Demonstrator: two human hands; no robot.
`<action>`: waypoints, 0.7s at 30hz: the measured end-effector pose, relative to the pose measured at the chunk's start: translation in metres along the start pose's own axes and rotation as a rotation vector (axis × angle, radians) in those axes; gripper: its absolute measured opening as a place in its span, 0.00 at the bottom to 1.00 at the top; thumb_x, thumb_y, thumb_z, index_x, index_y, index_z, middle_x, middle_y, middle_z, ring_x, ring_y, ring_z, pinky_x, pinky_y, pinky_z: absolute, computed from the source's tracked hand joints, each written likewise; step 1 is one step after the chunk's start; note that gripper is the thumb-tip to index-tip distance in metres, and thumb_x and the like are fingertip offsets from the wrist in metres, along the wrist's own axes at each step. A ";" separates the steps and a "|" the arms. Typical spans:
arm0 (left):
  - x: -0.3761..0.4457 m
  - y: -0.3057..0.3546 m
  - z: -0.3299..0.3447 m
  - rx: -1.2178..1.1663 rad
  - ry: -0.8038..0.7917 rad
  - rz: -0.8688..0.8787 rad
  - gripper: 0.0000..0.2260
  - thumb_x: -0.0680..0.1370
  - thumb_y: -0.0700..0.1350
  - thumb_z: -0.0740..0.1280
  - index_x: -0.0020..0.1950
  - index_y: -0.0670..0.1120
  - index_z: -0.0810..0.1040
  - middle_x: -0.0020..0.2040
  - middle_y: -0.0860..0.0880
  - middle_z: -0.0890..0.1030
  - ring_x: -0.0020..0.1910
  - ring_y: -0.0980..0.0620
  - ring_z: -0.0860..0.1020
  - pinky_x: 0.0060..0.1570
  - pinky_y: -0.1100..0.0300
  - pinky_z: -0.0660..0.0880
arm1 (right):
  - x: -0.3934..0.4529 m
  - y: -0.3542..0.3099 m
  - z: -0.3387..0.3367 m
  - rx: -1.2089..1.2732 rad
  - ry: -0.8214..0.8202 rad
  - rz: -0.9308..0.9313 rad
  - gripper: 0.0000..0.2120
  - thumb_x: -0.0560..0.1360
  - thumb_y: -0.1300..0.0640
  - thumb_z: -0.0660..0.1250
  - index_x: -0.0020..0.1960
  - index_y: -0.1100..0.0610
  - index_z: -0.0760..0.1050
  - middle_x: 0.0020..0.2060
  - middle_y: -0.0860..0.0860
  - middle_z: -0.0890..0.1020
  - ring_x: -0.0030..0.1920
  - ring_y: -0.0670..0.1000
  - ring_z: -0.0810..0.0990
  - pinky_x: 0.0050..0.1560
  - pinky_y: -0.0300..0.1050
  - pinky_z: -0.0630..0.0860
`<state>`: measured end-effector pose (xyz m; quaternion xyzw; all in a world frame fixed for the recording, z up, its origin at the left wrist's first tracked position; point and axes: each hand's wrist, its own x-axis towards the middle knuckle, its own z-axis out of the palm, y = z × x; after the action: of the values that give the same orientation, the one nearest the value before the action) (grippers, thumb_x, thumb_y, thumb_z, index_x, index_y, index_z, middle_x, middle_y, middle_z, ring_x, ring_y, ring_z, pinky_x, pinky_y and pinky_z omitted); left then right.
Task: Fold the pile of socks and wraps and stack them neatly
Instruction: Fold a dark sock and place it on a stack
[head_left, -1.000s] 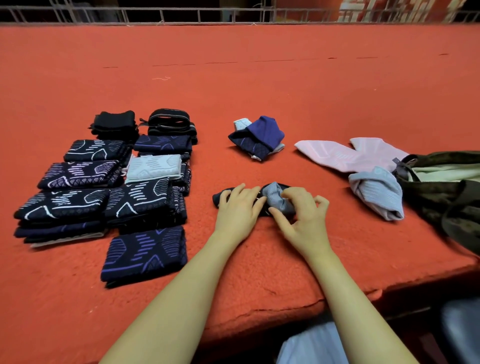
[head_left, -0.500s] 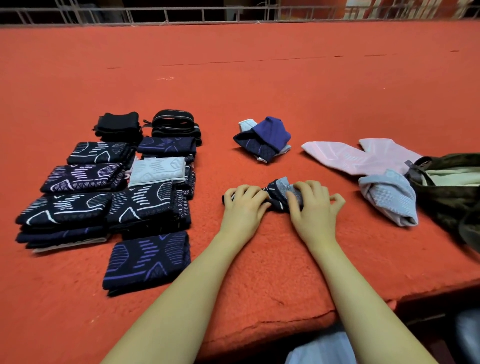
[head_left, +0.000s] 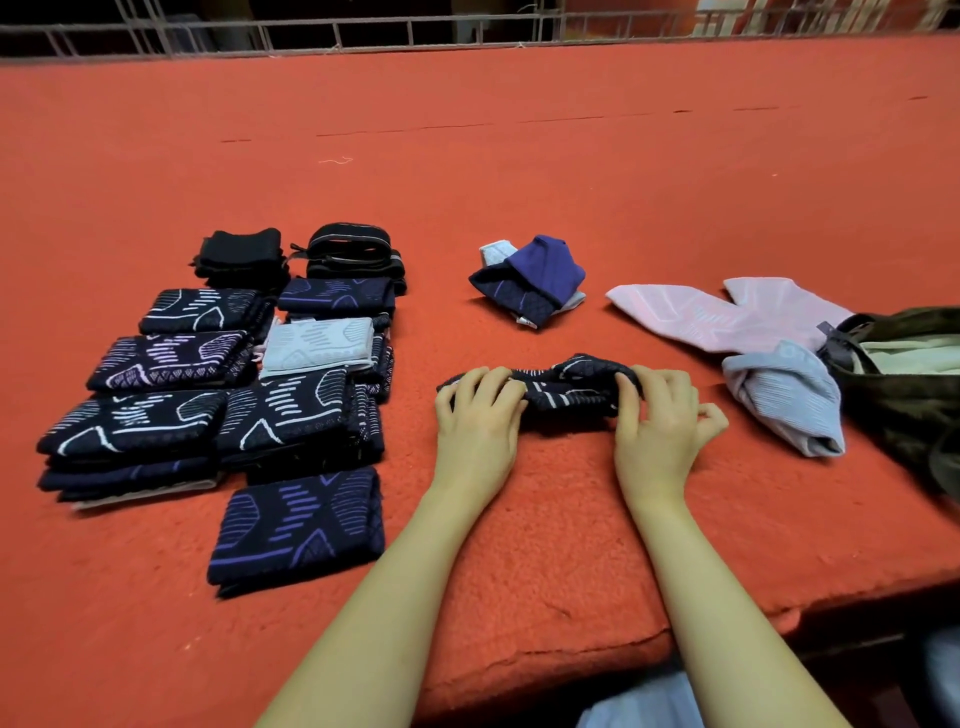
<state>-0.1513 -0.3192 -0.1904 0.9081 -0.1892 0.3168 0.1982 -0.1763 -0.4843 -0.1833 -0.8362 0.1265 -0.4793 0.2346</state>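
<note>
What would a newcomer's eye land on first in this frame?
Both hands, left and right, grip a dark patterned sock at the centre of the orange table. To the left sit folded stacks; to the right lie pink socks beside an olive bag.

Two hands, the left hand (head_left: 475, 415) and the right hand (head_left: 657, 421), share one dark sock (head_left: 566, 387). Folded dark bundles (head_left: 298, 527) number about nine, some stacked, plus one white bundle (head_left: 317, 345). One blue heap (head_left: 535, 278), two pink socks (head_left: 727, 314), one grey sock (head_left: 784, 395), one bag (head_left: 914, 374).
</note>
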 end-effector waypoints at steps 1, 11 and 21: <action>-0.001 -0.001 -0.002 0.008 0.019 -0.028 0.10 0.76 0.48 0.58 0.49 0.48 0.78 0.54 0.52 0.79 0.57 0.51 0.70 0.53 0.55 0.59 | -0.001 0.000 0.000 0.015 -0.010 0.011 0.11 0.77 0.51 0.61 0.48 0.55 0.80 0.41 0.50 0.79 0.42 0.50 0.73 0.48 0.47 0.56; -0.010 -0.009 -0.027 0.034 0.057 -0.179 0.10 0.77 0.48 0.55 0.46 0.48 0.75 0.46 0.51 0.79 0.48 0.51 0.75 0.49 0.56 0.59 | 0.014 -0.008 -0.029 0.387 -0.052 0.217 0.03 0.76 0.52 0.63 0.45 0.48 0.75 0.39 0.40 0.76 0.42 0.42 0.72 0.57 0.54 0.61; -0.030 -0.008 -0.065 -0.139 -0.102 0.093 0.12 0.75 0.50 0.55 0.42 0.45 0.74 0.43 0.52 0.78 0.45 0.51 0.74 0.47 0.57 0.58 | 0.004 -0.018 -0.048 0.154 -0.017 0.191 0.15 0.72 0.42 0.59 0.34 0.51 0.68 0.39 0.46 0.71 0.45 0.54 0.73 0.49 0.43 0.52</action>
<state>-0.2021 -0.2748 -0.1651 0.8973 -0.2624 0.2649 0.2361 -0.2158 -0.4837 -0.1500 -0.8039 0.1665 -0.4559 0.3439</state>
